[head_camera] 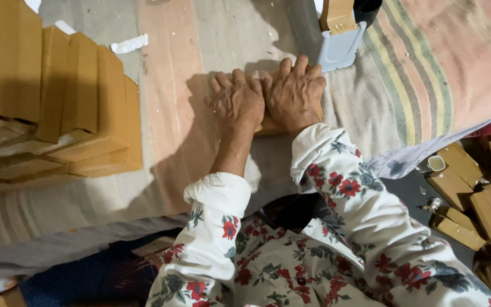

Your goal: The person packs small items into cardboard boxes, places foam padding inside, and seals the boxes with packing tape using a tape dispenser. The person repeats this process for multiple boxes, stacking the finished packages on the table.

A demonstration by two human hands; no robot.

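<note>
1. on the blanket-covered counter (188,125), seen from the head camera, the left hand (237,105) and right hand (294,94) lie side by side, touching, fingers flat and pressed down on a small tan cardboard box (268,126) that is mostly hidden beneath them.
2. to the left stands a stack of tan boxes (58,102).
3. just beyond the right hand stands a grey tape dispenser (339,40).

1. Two hands, the left hand (237,105) and the right hand (295,94), side by side.
2. One flat cardboard piece (268,125) under them.
3. One tape dispenser (339,34).
4. One stack of folded boxes (52,96); exact number unclear.
</note>
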